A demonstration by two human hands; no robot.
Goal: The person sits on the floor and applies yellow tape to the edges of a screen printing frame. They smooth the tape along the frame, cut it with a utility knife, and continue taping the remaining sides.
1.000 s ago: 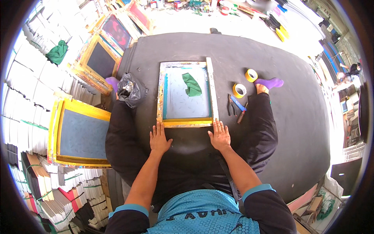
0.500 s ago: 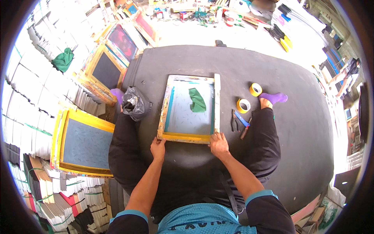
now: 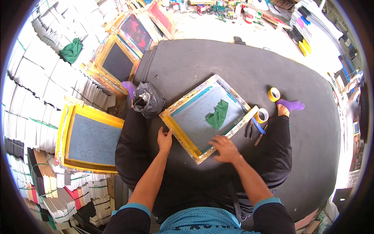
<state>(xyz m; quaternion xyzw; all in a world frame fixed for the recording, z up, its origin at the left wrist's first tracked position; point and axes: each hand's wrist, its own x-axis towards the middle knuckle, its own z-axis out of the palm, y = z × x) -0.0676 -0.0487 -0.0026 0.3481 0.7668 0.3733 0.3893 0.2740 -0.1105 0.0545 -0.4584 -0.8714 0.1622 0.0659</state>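
Note:
A wooden screen printing frame [image 3: 183, 141] with grey mesh lies turned at an angle on the black mat in front of me. Yellow and blue tape lines its inner edges. On the mesh sits a crumpled green cloth [image 3: 218, 115]. My left hand [image 3: 164, 142] is at the frame's left edge, thumb and fingers apart, not wrapped round the wood. Over the lower right side of the frame reaches my right hand [image 3: 225, 149], its fingers spread and holding nothing. A loose wooden strip [image 3: 249, 116] lies along the frame's right side.
Right of the frame lie two yellow tape rolls [image 3: 274, 94], pliers [image 3: 249, 129] and a blue-handled tool [image 3: 258, 125]. A black plastic bag [image 3: 149, 100] stands near my left foot. Another yellow-edged screen [image 3: 95, 135] leans left, beside paper stacks [image 3: 41, 117]. One person [image 3: 355, 91] is far right.
The frame has turned clockwise from straight to slanted, carrying the green cloth round with it. Both hands have loosened from its near corners; the right one now spreads over its lower right side.

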